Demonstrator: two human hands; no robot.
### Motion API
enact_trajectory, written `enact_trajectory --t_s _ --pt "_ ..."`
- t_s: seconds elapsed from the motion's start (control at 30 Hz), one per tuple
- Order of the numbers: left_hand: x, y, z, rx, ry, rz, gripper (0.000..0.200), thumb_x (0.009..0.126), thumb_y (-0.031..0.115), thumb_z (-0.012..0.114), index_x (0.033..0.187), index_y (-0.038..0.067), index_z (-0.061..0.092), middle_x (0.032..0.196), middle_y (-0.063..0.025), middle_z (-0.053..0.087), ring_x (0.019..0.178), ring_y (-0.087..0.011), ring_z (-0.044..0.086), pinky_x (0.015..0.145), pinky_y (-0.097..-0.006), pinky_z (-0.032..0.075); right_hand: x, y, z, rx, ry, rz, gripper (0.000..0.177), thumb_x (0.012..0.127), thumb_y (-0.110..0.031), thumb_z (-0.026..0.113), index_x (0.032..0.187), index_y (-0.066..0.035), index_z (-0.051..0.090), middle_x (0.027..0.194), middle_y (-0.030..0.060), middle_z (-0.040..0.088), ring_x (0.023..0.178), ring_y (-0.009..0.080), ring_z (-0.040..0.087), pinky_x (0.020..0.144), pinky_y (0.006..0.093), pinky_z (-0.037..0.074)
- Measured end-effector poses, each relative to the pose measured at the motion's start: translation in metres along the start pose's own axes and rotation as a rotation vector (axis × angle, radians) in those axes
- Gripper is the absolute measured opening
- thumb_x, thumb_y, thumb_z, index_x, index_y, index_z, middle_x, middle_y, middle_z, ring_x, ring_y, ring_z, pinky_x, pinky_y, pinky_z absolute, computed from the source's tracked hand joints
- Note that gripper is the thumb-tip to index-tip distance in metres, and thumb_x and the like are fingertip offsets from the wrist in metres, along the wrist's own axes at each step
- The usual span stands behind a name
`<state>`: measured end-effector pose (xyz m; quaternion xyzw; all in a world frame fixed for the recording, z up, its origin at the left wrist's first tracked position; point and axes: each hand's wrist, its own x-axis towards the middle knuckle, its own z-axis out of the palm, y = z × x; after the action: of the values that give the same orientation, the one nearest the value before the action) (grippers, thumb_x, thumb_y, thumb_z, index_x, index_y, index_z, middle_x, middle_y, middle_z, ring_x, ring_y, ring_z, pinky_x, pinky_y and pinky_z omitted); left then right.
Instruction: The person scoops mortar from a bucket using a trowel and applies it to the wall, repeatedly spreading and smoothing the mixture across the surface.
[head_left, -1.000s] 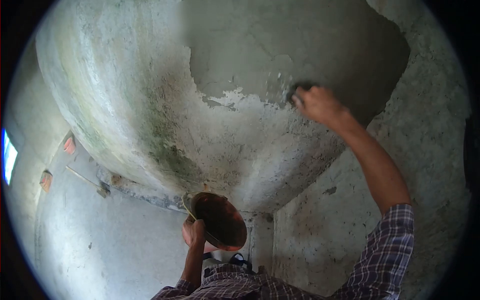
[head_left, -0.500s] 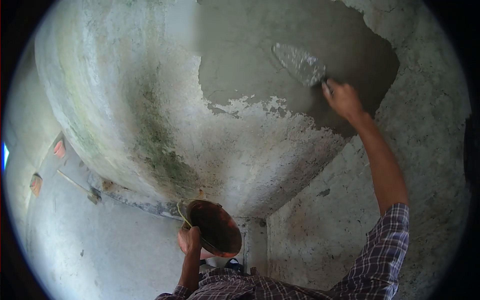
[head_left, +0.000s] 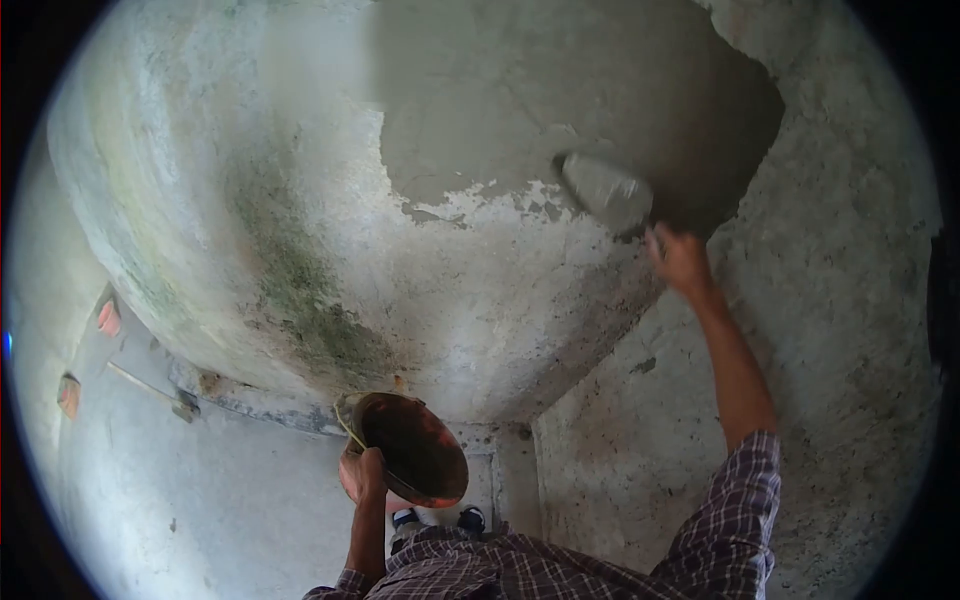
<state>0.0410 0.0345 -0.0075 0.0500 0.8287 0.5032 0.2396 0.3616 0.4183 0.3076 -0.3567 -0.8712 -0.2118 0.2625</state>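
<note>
My right hand (head_left: 682,262) is closed around the handle of a pointed trowel (head_left: 606,192), whose blade lies at the lower edge of a patch of wet grey plaster (head_left: 480,95) on the wall. Motion blurs the blade a little. Low in front of my body, my left hand (head_left: 362,474) grips the rim side of a round, dark-insided bucket (head_left: 412,448), tilted so its mouth faces me. A yellowish cord handle (head_left: 348,425) runs beside my fingers. How much the bucket holds is too dark to make out.
Bare, stained wall (head_left: 320,300) surrounds the plaster and meets a rough side wall (head_left: 640,440) at a corner. On the concrete floor (head_left: 250,480) at left lie a long-handled tool (head_left: 150,388) and two reddish brick-like pieces, one nearer (head_left: 68,396), one farther (head_left: 109,317).
My right hand has brought the trowel down the wall, from the middle of the wet plaster to its lower edge. My left hand still holds the bucket. The view has shifted slightly.
</note>
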Motion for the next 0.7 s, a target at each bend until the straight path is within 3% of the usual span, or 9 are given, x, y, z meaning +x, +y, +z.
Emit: enact_trajectory --t_s 0.2,0.23,0.27,0.3,0.33,0.43,0.53,0.6,0.7 --pt "-0.001 0.003 0.01 -0.015 -0.029 0.019 0.048 0.057 0.013 0.052 0.102 0.007 0.067 0.08 -0.0147 0.067 0.076 -0.0327 0.063 0.073 -0.0399 0.047 0.01 0.015 0.036 0.05 0.094 0.073 0.028 0.089 -0.029 0.054 0.089 -0.003 0.063 0.061 0.0208 0.059 0.061 0.0387 0.062 0.059 0.046 0.051" --pt "-0.001 0.001 0.012 0.004 -0.026 0.022 0.048 0.057 0.013 0.052 0.102 0.007 0.067 0.08 -0.0147 0.067 0.076 -0.0327 0.063 0.073 -0.0399 0.047 -0.007 0.014 0.047 0.037 -0.115 -0.028 0.028 0.088 -0.03 0.054 0.09 -0.003 0.063 0.063 0.0207 0.06 0.063 0.0383 0.063 0.061 0.0464 0.051" --pt "-0.002 0.0 0.017 -0.173 -0.034 0.053 0.041 0.057 0.006 0.049 0.095 0.003 0.066 0.074 -0.008 0.061 0.064 -0.0221 0.055 0.061 -0.0323 0.041 -0.025 0.011 0.058 0.024 -0.319 -0.132 0.029 0.088 -0.031 0.054 0.091 -0.004 0.064 0.065 0.0207 0.061 0.065 0.038 0.064 0.063 0.0467 0.052" --pt "-0.002 0.0 0.021 -0.356 -0.048 0.082 0.035 0.057 -0.002 0.047 0.087 -0.002 0.064 0.067 -0.0014 0.056 0.053 -0.0115 0.046 0.048 -0.0247 0.035 -0.043 0.01 0.078 0.02 -0.383 -0.14 0.029 0.087 -0.031 0.054 0.092 -0.005 0.064 0.065 0.0198 0.062 0.066 0.0368 0.064 0.064 0.0464 0.052" --pt "-0.005 -0.005 0.022 -0.357 -0.048 0.079 0.035 0.057 -0.002 0.047 0.087 -0.002 0.064 0.067 -0.0014 0.056 0.053 -0.0115 0.046 0.048 -0.0247 0.035 -0.059 0.01 0.093 0.011 -0.452 -0.16 0.028 0.086 -0.031 0.055 0.092 -0.005 0.065 0.066 0.019 0.063 0.066 0.0356 0.064 0.065 0.0461 0.052" --pt "-0.003 0.004 0.027 -0.323 -0.042 0.088 0.034 0.057 -0.003 0.047 0.086 -0.002 0.064 0.066 -0.0002 0.053 0.051 -0.0103 0.045 0.047 -0.024 0.033 -0.075 -0.007 0.09 0.019 -0.357 -0.232 0.028 0.086 -0.032 0.056 0.095 -0.006 0.065 0.065 0.0179 0.063 0.064 0.0347 0.064 0.062 0.047 0.052" --pt "-0.014 0.008 0.026 -0.194 -0.09 0.03 0.039 0.057 0.008 0.05 0.092 0.002 0.066 0.07 -0.0076 0.063 0.062 -0.0214 0.056 0.063 -0.0354 0.043 -0.049 -0.003 0.057 0.096 -0.144 -0.242 0.028 0.087 -0.031 0.055 0.096 -0.006 0.064 0.064 0.0178 0.063 0.061 0.0346 0.064 0.059 0.0462 0.052" --pt "-0.018 0.005 0.03 -0.22 -0.106 0.021 0.039 0.057 0.008 0.049 0.092 0.003 0.066 0.07 -0.0079 0.063 0.062 -0.0218 0.056 0.063 -0.0357 0.043 -0.016 -0.004 0.016 0.073 -0.092 -0.063 0.027 0.09 -0.029 0.053 0.096 -0.005 0.064 0.064 0.0181 0.062 0.059 0.0359 0.063 0.056 0.0454 0.051" --pt "-0.023 0.005 0.035 -0.221 -0.094 0.058 0.039 0.057 0.009 0.05 0.092 0.003 0.066 0.069 -0.007 0.062 0.061 -0.0199 0.055 0.062 -0.0345 0.043 0.015 0.017 0.002 0.06 0.02 -0.023 0.027 0.091 -0.028 0.052 0.096 -0.005 0.063 0.063 0.019 0.062 0.058 0.0376 0.062 0.055 0.0447 0.051"
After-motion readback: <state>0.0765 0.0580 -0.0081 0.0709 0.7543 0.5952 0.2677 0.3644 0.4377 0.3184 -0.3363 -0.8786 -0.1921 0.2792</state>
